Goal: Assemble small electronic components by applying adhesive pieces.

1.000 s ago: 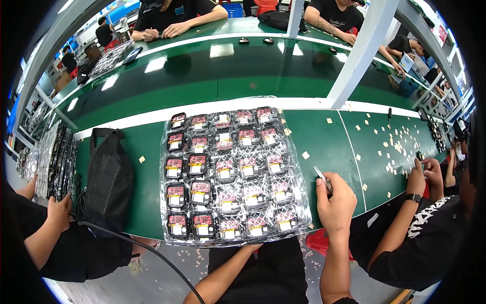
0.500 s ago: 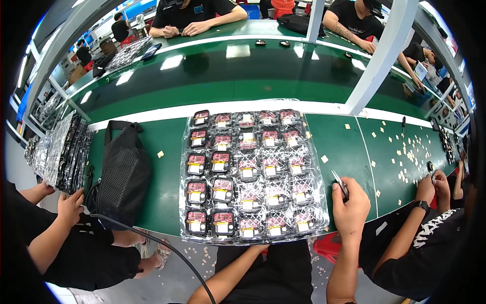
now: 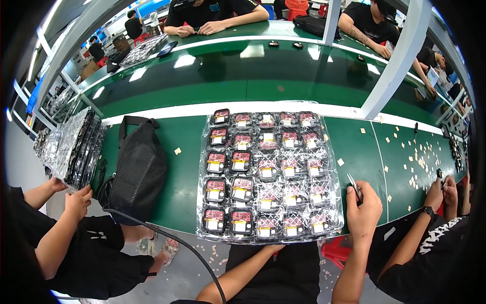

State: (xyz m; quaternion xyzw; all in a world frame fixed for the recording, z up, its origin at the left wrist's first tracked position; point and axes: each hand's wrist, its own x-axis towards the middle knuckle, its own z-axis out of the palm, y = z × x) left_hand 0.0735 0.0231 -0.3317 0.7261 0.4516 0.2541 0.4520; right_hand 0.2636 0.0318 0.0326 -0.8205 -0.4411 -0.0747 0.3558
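Note:
A clear plastic tray (image 3: 336, 223) lies before me on the green table, with rows of small black square-cornered modules (image 3: 214, 190) that bear red and white labels. The modules in the two left columns look uncovered in the nearer rows; shiny patterned plastic lies over many on the right. My right hand (image 3: 365, 205) is closed round a pair of metal tweezers (image 3: 354, 185), tips up, just right of the tray and apart from it. My left hand (image 3: 273, 250) is under the tray's near edge, its fingers mostly hidden.
A black mesh bag (image 3: 139, 169) lies left of the tray, and a black cable (image 3: 195, 249) runs below it. Further left, a person grips a stack of trays (image 3: 78, 149). Small pale squares (image 3: 424, 161) litter the table at right, beside another worker. A white post (image 3: 400, 63) rises behind.
The whole view has shifted, so the table and tray sit further right in the picture. Both my hands keep about the same place by the tray, the tweezers still in the right one.

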